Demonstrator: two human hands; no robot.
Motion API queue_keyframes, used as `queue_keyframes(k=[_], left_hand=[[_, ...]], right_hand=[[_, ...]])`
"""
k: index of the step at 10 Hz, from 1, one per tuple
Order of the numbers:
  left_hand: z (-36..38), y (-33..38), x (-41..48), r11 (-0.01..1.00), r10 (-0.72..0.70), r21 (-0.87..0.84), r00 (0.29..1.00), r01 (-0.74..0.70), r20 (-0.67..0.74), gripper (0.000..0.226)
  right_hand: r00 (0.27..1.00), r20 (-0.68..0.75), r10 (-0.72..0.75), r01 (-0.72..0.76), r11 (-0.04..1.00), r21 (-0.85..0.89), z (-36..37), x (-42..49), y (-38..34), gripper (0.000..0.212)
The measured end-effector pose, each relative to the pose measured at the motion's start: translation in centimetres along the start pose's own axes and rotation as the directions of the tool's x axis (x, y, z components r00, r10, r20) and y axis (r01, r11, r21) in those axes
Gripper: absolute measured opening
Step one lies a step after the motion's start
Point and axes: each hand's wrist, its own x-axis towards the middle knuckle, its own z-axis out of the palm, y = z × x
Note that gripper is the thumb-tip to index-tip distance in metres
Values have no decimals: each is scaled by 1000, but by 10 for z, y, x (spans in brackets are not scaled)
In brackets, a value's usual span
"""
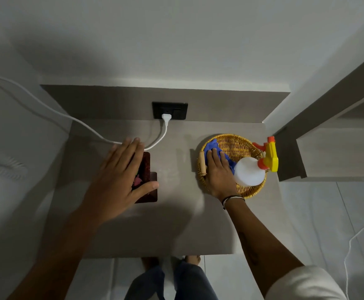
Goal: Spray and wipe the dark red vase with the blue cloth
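The dark red vase (147,169) stands on the grey table (176,224), seen from above as a square-sided shape with pink inside. My left hand (120,180) hovers flat over it, fingers spread, covering most of it. The blue cloth (216,151) lies crumpled in a wicker basket (237,140) at the right. My right hand (218,174) rests on the cloth with fingers laid over it. A white spray bottle (249,173) with a yellow and orange trigger head (271,156) lies on its side in the basket, beside my right hand.
A black wall socket (169,111) holds a white plug (166,117); its white cable (46,109) runs left across the table's back, just beyond my left fingertips. A bed edge lies at the left, a shelf unit (328,105) at the right. My legs show below the table's front edge.
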Motion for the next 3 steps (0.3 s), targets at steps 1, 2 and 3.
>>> queue_keyframes(k=[1,2,3], left_hand=[[-1,3,-1,999,4,42,1000,-3,-10,104],[-5,3,-3,998,-11,58,1000,10,23,104],[-13,8,-3,998,-55,12,998,55,41,106]], right_hand=[[1000,2,-29,29,999,27,-6,-2,1,69],[999,-40,-10,16,987,157,-20,-10,0,66],[974,-225,-12,51,985,167,-44,-30,-20,65]])
